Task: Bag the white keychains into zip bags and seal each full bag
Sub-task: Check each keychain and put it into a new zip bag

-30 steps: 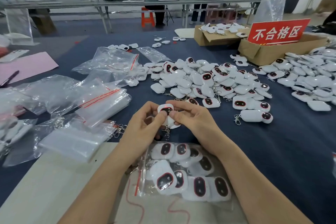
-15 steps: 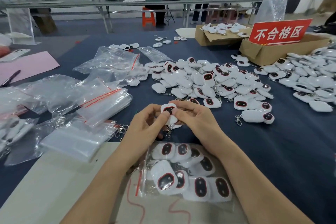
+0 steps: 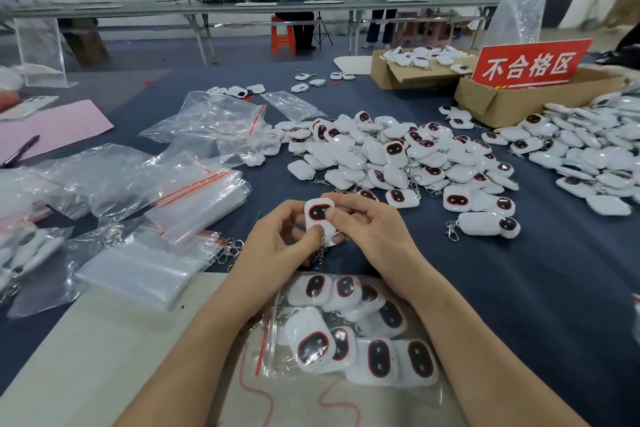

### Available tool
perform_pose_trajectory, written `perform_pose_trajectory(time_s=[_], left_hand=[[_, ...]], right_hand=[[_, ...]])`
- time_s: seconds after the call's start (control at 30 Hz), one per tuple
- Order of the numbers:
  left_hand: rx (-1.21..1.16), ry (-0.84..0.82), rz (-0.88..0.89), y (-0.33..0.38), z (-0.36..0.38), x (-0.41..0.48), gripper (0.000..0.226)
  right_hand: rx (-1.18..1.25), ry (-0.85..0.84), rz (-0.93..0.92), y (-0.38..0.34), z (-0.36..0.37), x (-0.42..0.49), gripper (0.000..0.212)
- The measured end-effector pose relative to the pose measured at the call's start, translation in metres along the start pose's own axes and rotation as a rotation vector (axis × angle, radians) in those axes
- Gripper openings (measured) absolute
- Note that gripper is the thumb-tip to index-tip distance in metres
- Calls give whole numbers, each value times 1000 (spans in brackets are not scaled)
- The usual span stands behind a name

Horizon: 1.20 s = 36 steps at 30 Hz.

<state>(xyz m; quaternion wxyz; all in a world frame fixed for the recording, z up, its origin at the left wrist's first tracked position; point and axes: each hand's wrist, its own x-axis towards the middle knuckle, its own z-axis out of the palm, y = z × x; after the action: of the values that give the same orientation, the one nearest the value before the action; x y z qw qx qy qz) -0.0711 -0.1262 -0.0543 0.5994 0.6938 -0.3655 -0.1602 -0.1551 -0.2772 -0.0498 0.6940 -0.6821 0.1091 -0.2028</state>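
Blue packing table point(image 3: 519, 288): white keychain point(image 3: 317, 213) pinched face-up by left hand point(image 3: 277, 246) and right hand point(image 3: 374, 236), seemingly for inspection, just beyond part-filled zip bag point(image 3: 272, 340).

I'm seeing my left hand point(image 3: 277, 246) and right hand point(image 3: 367, 232) covering the lower half of the keychain point(image 3: 318, 213), and the pile point(image 3: 595, 156) on the right is running off the frame edge.
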Motion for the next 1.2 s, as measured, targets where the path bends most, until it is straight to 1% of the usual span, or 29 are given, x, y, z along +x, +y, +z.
perform_pose_trajectory(time_s=[0.17,0.37,0.53,0.7,0.8,1.0,1.13,1.2], left_hand=[[36,34,-24,1,0,0,16],[98,38,-31,6,1,-1,16],[101,39,-30,6,0,-1,17],[61,107,-19,6,2,-1,18],[38,135,10,8,2,-3,24],[51,137,42,6,4,-4,30],[28,139,57,5,3,-3,27],[74,169,62,2,6,-1,24]], right_hand=[[28,-49,-2,-1,0,-1,23],[54,-55,14,1,0,-1,23],[69,-73,10,2,-1,0,23],[111,-73,-7,4,0,1,24],[70,-87,-27,7,0,1,26],[17,-132,1,7,-2,0,23],[10,-127,-12,6,0,0,24],[7,-124,-40,5,0,-1,26]])
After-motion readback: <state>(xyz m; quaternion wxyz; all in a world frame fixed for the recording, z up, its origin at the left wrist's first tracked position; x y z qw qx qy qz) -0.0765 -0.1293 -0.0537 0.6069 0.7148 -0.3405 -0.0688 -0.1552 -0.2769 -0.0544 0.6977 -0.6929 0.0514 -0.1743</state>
